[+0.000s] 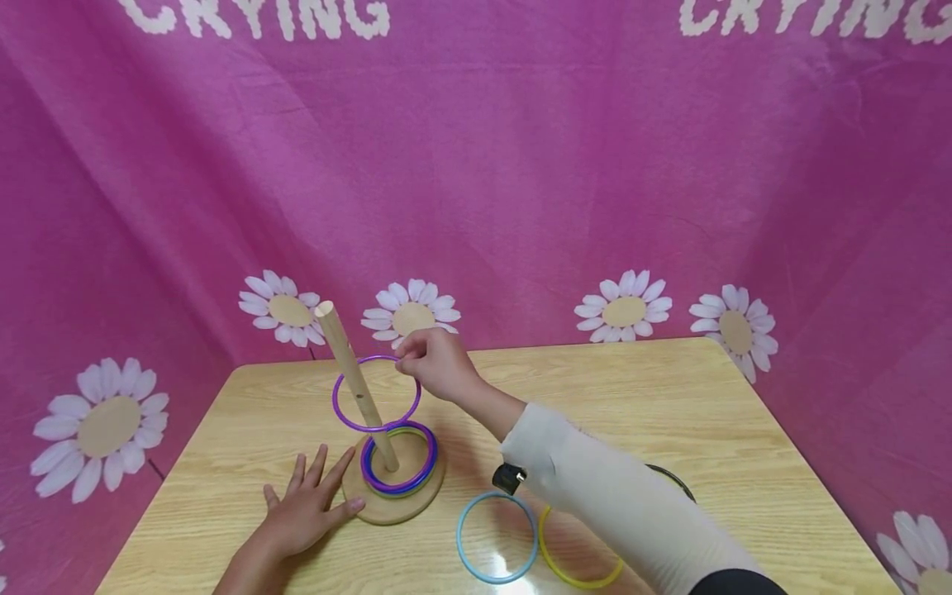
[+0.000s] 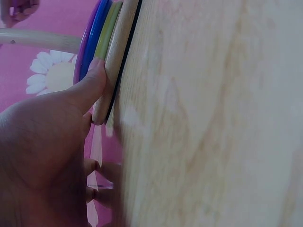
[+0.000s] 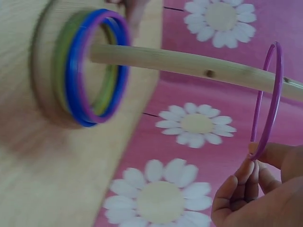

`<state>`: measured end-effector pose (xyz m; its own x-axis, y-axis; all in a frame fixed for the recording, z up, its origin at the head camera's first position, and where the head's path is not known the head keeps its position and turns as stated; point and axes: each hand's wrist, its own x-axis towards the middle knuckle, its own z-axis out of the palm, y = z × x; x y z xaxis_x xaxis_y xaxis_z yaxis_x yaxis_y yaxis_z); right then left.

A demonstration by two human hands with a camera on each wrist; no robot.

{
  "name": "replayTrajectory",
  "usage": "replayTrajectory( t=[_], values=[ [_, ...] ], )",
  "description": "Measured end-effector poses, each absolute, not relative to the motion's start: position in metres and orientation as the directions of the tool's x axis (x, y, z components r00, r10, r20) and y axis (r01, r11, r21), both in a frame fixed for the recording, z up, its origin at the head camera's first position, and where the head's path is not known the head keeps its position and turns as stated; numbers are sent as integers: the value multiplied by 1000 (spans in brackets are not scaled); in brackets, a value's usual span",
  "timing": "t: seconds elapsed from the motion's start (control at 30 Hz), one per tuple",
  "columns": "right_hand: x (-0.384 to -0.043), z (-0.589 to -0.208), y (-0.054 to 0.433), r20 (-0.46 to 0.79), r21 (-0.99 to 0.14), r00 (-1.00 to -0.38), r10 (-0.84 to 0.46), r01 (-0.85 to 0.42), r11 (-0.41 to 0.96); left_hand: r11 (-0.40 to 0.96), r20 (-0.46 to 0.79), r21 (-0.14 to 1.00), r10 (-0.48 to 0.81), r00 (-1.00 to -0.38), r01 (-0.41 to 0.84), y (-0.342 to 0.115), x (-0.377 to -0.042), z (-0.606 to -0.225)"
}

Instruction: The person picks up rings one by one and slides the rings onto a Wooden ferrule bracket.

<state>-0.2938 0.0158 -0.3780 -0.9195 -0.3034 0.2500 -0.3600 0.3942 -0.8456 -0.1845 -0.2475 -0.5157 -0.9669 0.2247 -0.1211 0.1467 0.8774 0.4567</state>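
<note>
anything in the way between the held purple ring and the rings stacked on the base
Nothing visible: the held ring circles the post, which looks bare down to the stacked rings. The left hand is at the edge of the base, off the post.

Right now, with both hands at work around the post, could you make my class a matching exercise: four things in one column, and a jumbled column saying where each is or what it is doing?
Column one
1. Right hand
2. Wooden post
3. Left hand
4. Light blue ring

Column two
A. Touches the round wooden base
B. Lies on the table beside a yellow ring
C. Pinches the raised purple ring
D. Passes through the raised purple ring

Right pairs: 1-C, 2-D, 3-A, 4-B
</note>
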Motion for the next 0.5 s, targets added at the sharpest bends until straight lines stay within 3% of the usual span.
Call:
replayTrajectory(
  t=[0.5],
  values=[
    [-288, -448, 12, 121, -834, -967, -224, -221, 506, 901, -201, 423, 200, -959, 99, -246, -185, -512]
  ],
)
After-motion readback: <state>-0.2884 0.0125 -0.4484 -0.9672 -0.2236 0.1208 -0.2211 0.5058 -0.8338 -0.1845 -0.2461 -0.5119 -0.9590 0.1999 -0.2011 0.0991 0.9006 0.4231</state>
